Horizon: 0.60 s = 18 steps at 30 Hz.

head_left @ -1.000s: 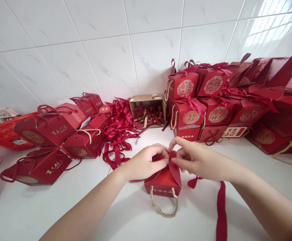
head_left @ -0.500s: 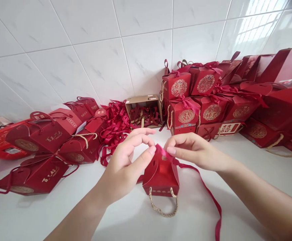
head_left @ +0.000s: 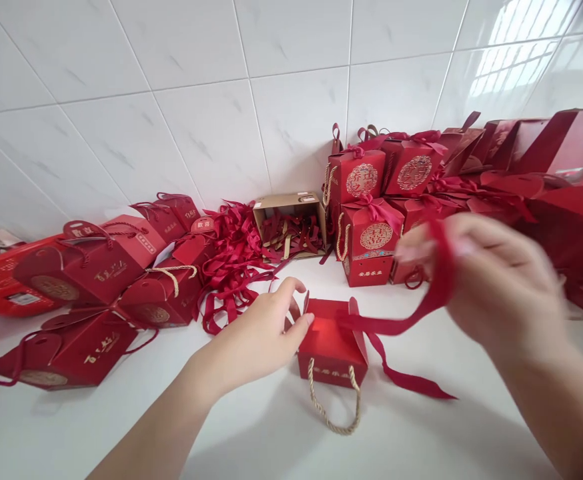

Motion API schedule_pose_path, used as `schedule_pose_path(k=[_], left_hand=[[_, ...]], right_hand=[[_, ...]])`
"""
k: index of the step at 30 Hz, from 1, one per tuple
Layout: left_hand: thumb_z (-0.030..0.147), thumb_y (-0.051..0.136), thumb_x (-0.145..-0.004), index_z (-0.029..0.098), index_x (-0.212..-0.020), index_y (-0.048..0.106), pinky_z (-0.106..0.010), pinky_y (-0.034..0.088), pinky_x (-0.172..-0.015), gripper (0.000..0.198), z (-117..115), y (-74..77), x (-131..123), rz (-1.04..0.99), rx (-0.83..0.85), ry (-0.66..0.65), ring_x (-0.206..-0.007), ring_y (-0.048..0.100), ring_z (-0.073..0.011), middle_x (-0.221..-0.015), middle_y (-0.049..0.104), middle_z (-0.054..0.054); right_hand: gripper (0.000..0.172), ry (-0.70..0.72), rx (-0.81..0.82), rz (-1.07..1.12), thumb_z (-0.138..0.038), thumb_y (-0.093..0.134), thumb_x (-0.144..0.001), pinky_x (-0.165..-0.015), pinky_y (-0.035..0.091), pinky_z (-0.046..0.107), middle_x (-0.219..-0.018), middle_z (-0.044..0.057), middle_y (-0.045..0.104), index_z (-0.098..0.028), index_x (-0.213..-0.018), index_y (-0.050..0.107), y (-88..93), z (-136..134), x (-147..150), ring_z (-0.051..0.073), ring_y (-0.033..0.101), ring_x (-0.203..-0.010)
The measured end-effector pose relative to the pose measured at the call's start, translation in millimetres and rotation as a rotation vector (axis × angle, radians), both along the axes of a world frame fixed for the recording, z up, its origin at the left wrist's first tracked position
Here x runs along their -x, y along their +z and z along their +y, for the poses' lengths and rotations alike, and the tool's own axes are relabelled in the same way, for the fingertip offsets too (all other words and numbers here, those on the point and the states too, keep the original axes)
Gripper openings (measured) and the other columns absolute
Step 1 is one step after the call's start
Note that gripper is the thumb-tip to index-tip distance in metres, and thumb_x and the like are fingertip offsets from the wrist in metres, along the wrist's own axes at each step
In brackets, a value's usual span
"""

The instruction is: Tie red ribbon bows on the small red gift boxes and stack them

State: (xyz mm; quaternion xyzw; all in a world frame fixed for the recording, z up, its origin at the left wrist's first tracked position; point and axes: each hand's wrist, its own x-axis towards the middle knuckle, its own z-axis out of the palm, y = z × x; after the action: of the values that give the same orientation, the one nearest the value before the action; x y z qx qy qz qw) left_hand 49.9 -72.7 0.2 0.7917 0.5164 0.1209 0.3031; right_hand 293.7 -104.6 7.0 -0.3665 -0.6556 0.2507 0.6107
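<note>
A small red box with an open top stands on the white table, its twisted rope handle hanging at the front. My left hand grips the box's left flap between thumb and fingers. Raised to the right of the box, my right hand is blurred by motion and holds a dark red ribbon. That ribbon runs from the fingers down to the box's right flap, and its other end lies on the table to the right.
Red boxes crowd the left side. Loose red ribbons lie in a heap beside a cardboard box of ribbon pieces. Stacked red boxes with bows stand at the back right, against the tiled wall.
My right hand has moved right and toward the camera, pulling the ribbon away from the box top. My left hand has shifted to the left flap. The box top now shows wider open.
</note>
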Motion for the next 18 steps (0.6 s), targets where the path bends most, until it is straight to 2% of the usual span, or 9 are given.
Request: schedule_pose_path(k=[3,5,8,12,15,18], left_hand=[[0.043,0.039,-0.091,0.029,-0.136,0.031,-0.027,0.045,-0.061,0.047,2.9,2.2,0.1,-0.048,0.02,0.011,-0.071,0.062,-0.0187,-0.087,0.065,-0.003],[0.04,0.039,-0.091,0.029,-0.14,0.027,-0.027,0.044,-0.061,0.052,4.9,1.1,1.8,-0.032,0.041,0.008,-0.068,0.061,-0.0179,-0.088,0.065,-0.004],[0.035,0.042,-0.088,0.031,-0.142,0.026,-0.026,0.042,-0.056,0.056,7.1,-2.1,4.7,-0.021,0.09,0.007,-0.065,0.059,-0.0157,-0.102,0.064,-0.007],[0.035,0.046,-0.087,0.034,-0.143,0.019,-0.025,0.045,-0.058,0.063,7.3,-4.3,4.4,-0.124,0.108,0.015,-0.068,0.06,-0.0129,-0.127,0.053,-0.013],[0.035,0.047,-0.087,0.038,-0.144,0.013,-0.025,0.046,-0.059,0.067,6.5,-4.5,2.3,-0.147,0.104,0.014,-0.064,0.059,-0.0103,-0.131,0.048,-0.013],[0.034,0.047,-0.086,0.036,-0.144,0.013,-0.024,0.046,-0.057,0.068,6.8,-5.4,1.6,-0.13,0.083,0.011,-0.059,0.056,-0.0082,-0.13,0.048,-0.014]], right_hand=[[0.016,0.104,0.025,-0.194,-0.028,0.053,-0.091,-0.074,0.044,0.029,-0.085,0.003,0.059,-0.021,-0.077,0.059,-22.2,17.4,29.3,0.015,0.055,-0.08],[0.016,0.116,0.042,-0.305,-0.025,0.052,-0.09,-0.077,0.044,0.029,-0.089,0.004,0.06,-0.02,-0.077,0.06,-34.9,24.2,40.3,0.015,0.056,-0.083],[0.016,0.118,0.073,-0.383,-0.025,0.052,-0.09,-0.079,0.044,0.029,-0.093,0.004,0.06,-0.019,-0.078,0.061,-46.6,27.8,44.2,0.015,0.056,-0.086],[0.018,0.098,0.095,-0.454,-0.025,0.052,-0.089,-0.077,0.045,0.028,-0.094,0.004,0.06,-0.018,-0.075,0.062,-49.6,28.2,42.1,0.014,0.057,-0.082],[0.02,0.062,0.129,-0.501,-0.025,0.052,-0.088,-0.074,0.046,0.028,-0.094,0.004,0.06,-0.019,-0.072,0.063,-49.1,28.8,41.7,0.013,0.056,-0.078],[0.022,0.062,0.154,-0.543,-0.025,0.052,-0.087,-0.072,0.046,0.028,-0.093,0.004,0.061,-0.019,-0.069,0.063,-49.0,29.8,41.6,0.013,0.056,-0.073]])
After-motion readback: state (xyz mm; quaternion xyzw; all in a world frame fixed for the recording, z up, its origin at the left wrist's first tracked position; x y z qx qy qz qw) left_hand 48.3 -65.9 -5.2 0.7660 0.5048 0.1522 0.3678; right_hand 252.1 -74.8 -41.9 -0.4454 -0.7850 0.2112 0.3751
